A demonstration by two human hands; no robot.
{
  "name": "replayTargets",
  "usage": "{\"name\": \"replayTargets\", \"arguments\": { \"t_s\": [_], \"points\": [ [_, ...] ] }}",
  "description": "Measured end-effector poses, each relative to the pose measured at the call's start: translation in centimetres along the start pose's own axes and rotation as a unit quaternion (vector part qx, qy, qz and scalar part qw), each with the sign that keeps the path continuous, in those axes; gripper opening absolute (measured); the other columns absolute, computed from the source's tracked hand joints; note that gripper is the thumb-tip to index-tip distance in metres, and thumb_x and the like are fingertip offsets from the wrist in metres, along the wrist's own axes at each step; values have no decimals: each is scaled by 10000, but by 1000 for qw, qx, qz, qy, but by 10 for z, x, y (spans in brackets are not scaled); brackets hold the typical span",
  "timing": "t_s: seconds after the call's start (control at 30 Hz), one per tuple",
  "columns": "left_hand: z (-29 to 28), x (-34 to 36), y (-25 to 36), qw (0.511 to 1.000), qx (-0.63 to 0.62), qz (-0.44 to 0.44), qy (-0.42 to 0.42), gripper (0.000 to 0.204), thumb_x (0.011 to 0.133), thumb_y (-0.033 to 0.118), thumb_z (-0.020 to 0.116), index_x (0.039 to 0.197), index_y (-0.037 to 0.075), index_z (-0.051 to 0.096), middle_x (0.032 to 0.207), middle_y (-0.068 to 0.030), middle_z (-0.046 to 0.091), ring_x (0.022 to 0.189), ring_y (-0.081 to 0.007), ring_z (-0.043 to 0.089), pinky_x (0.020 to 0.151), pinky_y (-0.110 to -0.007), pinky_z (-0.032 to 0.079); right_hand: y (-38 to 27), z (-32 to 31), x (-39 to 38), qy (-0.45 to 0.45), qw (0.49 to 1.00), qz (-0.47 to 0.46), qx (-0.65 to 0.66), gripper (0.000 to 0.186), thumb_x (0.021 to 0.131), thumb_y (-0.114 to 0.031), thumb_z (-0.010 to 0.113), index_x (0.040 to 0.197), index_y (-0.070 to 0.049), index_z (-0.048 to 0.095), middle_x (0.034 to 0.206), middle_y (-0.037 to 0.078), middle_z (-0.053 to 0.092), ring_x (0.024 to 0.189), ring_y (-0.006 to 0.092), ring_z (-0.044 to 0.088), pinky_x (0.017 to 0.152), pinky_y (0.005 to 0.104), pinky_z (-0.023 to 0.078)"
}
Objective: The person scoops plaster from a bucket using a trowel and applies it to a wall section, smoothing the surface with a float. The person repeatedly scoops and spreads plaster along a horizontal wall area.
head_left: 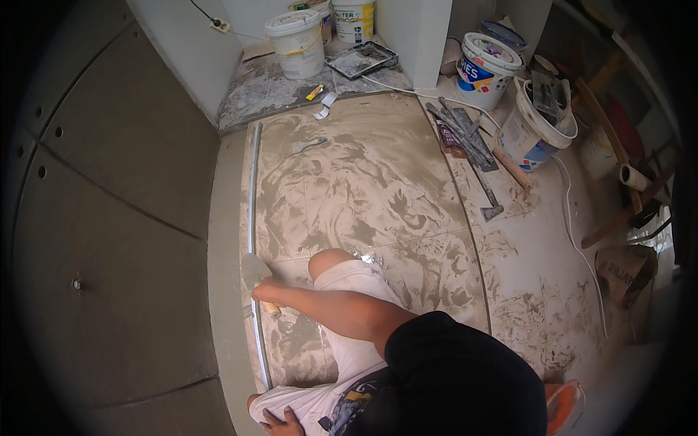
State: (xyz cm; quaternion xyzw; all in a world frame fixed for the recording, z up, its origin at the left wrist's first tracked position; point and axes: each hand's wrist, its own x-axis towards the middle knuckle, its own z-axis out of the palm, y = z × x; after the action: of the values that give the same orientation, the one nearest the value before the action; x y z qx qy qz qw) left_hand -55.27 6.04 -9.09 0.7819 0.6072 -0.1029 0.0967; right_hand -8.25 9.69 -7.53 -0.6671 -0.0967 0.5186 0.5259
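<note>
My right hand (267, 292) reaches across to the left and is closed round the wooden handle of a trowel (254, 269). The trowel's grey blade lies over a long metal straightedge (252, 196). That straightedge runs along the left border of the cement-smeared tile floor (349, 182), beside a grey strip at the foot of the wall. My left hand (283, 424) rests on the leg of my pale shorts at the lower edge, fingers apart and holding nothing.
Large grey panels (123, 240) line the left wall. At the back stand white buckets (294, 47) and a black paint tray (362, 59). Steel tools (469, 138) and a hammer (512, 167) lie right, near a tool-filled bucket (527, 134). A white cable (571, 211) crosses the floor.
</note>
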Motion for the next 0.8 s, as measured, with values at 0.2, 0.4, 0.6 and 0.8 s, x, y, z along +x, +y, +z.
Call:
{"name": "replayTargets", "arguments": {
  "t_s": [0.2, 0.4, 0.6, 0.8],
  "points": [
    [-18, 30, -36, 988, 2, 154, 1, 892, 927, 563, 641, 1565, 6, 362, 1578, -332, 363, 1466, -494, 339, 1202, -525, 311, -25, -3, -30, -44, 990, -13, 130, 425, 847, -139, 697, 1169, 108, 572, 982, 166, 622, 751, 263, 655, 655, 401, 576],
    [-92, 13, 10, 949, 67, 306, -34, 782, 920, 519, 632, 1500, 27, 451, 1535, -318, 411, 1408, -516, 392, 1152, -620, 326, -35, -17, -64, -83, 979, -14, 188, 346, 837, -155, 700, 1050, 75, 554, 843, 132, 599, 681, 215, 633, 527, 370, 556],
    [-124, -12, 28, 917, 8, 398, -9, 689, 911, 470, 667, 1399, -5, 559, 1424, -305, 528, 1371, -512, 423, 1148, -649, 292, -54, -24, -80, -105, 980, -30, 168, 321, 885, -144, 689, 1124, 26, 559, 840, 97, 584, 653, 166, 590, 514, 351, 512],
    [-178, -20, 60, 912, -40, 403, -61, 590, 904, 447, 679, 1352, 68, 615, 1389, -272, 576, 1323, -484, 492, 1145, -590, 335, -67, -64, -149, -43, 979, 8, 199, 490, 837, -126, 689, 1281, 0, 525, 845, 69, 586, 603, 155, 570, 501, 337, 502]
  ]
}}
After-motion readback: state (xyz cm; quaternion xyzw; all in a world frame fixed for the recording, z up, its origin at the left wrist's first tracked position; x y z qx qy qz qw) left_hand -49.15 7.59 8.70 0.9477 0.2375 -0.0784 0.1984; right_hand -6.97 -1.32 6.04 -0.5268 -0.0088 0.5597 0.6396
